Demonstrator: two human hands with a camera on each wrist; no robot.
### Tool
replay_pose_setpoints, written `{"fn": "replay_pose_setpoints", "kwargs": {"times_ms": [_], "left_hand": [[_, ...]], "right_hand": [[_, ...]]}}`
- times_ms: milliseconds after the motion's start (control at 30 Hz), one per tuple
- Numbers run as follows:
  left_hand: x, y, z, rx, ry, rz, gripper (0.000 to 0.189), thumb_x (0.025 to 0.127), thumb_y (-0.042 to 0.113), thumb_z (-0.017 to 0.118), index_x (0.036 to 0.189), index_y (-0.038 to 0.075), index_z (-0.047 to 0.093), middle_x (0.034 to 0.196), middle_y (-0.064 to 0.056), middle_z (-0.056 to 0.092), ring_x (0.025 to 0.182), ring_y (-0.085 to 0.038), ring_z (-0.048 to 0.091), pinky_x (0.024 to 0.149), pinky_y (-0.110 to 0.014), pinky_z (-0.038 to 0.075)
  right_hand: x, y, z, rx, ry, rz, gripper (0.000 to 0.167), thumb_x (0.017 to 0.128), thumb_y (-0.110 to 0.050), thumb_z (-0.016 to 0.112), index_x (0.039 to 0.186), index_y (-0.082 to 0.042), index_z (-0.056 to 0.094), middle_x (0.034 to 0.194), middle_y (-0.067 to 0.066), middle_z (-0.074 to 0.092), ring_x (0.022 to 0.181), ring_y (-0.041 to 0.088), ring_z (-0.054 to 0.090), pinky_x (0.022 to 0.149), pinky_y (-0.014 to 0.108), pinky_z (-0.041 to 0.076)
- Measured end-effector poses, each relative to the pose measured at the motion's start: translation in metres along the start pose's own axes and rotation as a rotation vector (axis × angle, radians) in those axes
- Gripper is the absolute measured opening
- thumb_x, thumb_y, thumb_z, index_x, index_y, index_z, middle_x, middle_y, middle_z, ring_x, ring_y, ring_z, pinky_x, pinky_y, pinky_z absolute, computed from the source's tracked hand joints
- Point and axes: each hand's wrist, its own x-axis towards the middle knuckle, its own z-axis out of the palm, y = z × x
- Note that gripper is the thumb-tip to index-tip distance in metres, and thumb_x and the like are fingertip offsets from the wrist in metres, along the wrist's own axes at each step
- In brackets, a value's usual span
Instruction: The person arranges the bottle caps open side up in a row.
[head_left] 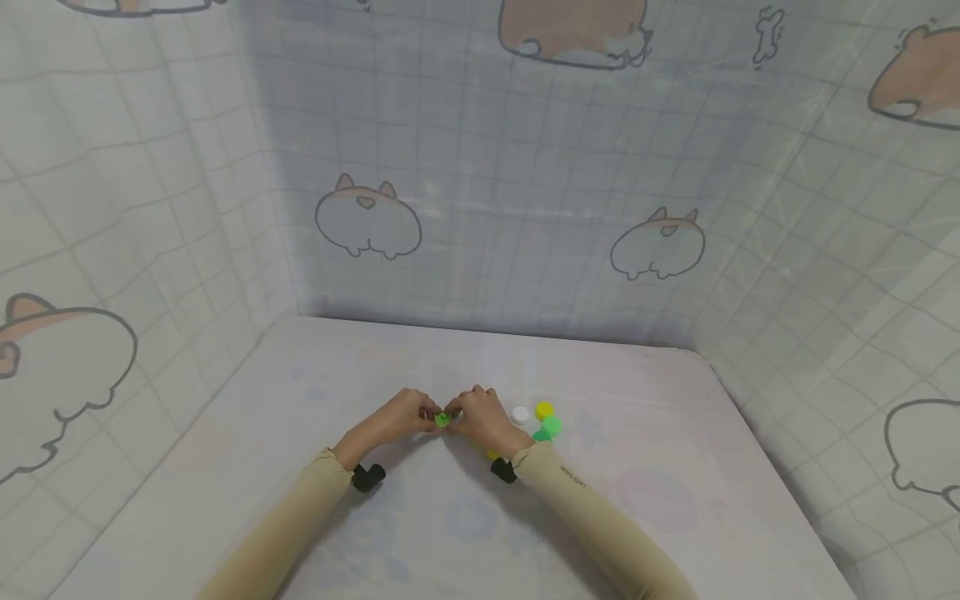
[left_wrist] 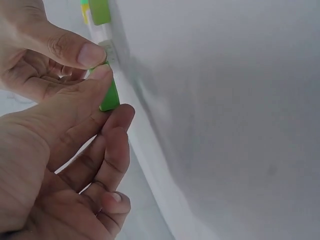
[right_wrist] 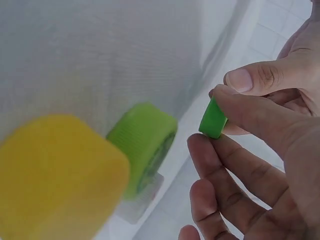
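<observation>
Both hands meet over the table around one small green cap point(head_left: 442, 420). My left hand point(head_left: 407, 414) pinches it between thumb and fingertips from the left. From the other side, the thumb and fingers of my right hand point(head_left: 480, 417) pinch it too. In the left wrist view, the green cap point(left_wrist: 110, 99) shows as a short, smooth-sided piece, partly covered by the thumbs. The right wrist view gives its side point(right_wrist: 213, 119) below the touching thumbs. The other fingers of both hands are loosely bent beneath.
Right of my right hand lie a white cap point(head_left: 520, 414), a yellow cap point(head_left: 544, 410), a light green cap point(head_left: 552, 427) and a darker green cap point(head_left: 541, 436). Another yellow piece point(head_left: 492, 455) shows beside my right wrist. Patterned curtains point(head_left: 480, 208) surround the table point(head_left: 465, 542).
</observation>
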Motion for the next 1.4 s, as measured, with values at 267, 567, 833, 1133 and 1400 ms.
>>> {"fn": "replay_pose_setpoints", "kwargs": {"times_ms": [267, 567, 833, 1133, 1400], "left_hand": [[-0.001, 0.008, -0.002, 0.0, 0.035, 0.011, 0.021, 0.082, 0.009, 0.075, 0.101, 0.002, 0.074, 0.093, -0.006, 0.074, 0.074, -0.007, 0.06, 0.062, -0.021, 0.048], [-0.003, 0.017, 0.0, -0.029, 0.063, 0.011, 0.021, 0.083, 0.01, 0.074, 0.103, 0.002, 0.074, 0.094, -0.006, 0.073, 0.077, -0.009, 0.058, 0.064, -0.022, 0.048], [-0.004, 0.025, 0.002, 0.001, 0.09, 0.039, 0.028, 0.083, 0.015, 0.075, 0.109, 0.006, 0.072, 0.09, 0.0, 0.071, 0.079, -0.009, 0.058, 0.066, -0.021, 0.047], [-0.006, 0.032, 0.004, -0.041, 0.116, 0.095, 0.03, 0.082, 0.014, 0.076, 0.11, 0.009, 0.067, 0.087, 0.003, 0.065, 0.08, -0.008, 0.058, 0.068, -0.023, 0.048], [-0.007, 0.04, 0.005, -0.053, 0.091, 0.084, 0.018, 0.083, 0.014, 0.075, 0.098, 0.009, 0.068, 0.087, 0.002, 0.068, 0.077, -0.007, 0.058, 0.065, -0.021, 0.047]], "right_hand": [[-0.003, 0.002, -0.005, 0.029, 0.012, -0.011, 0.024, 0.082, -0.032, 0.077, 0.103, -0.02, 0.077, 0.093, -0.01, 0.074, 0.079, 0.007, 0.051, 0.073, 0.025, 0.037], [-0.011, 0.004, -0.012, 0.029, 0.04, -0.04, 0.024, 0.085, -0.03, 0.074, 0.104, -0.016, 0.076, 0.094, -0.007, 0.074, 0.084, 0.012, 0.061, 0.077, 0.029, 0.044], [-0.02, 0.006, -0.021, 0.044, 0.06, -0.043, 0.023, 0.084, -0.028, 0.076, 0.104, -0.018, 0.076, 0.097, -0.008, 0.074, 0.08, 0.006, 0.058, 0.075, 0.025, 0.043], [-0.028, 0.004, -0.028, 0.049, 0.077, -0.052, 0.026, 0.085, -0.029, 0.074, 0.108, -0.015, 0.074, 0.099, -0.005, 0.073, 0.079, 0.007, 0.059, 0.072, 0.023, 0.046], [-0.04, 0.003, -0.029, 0.173, 0.053, -0.018, 0.027, 0.089, -0.027, 0.069, 0.113, -0.014, 0.071, 0.103, -0.005, 0.072, 0.082, 0.008, 0.06, 0.071, 0.02, 0.047]]}}
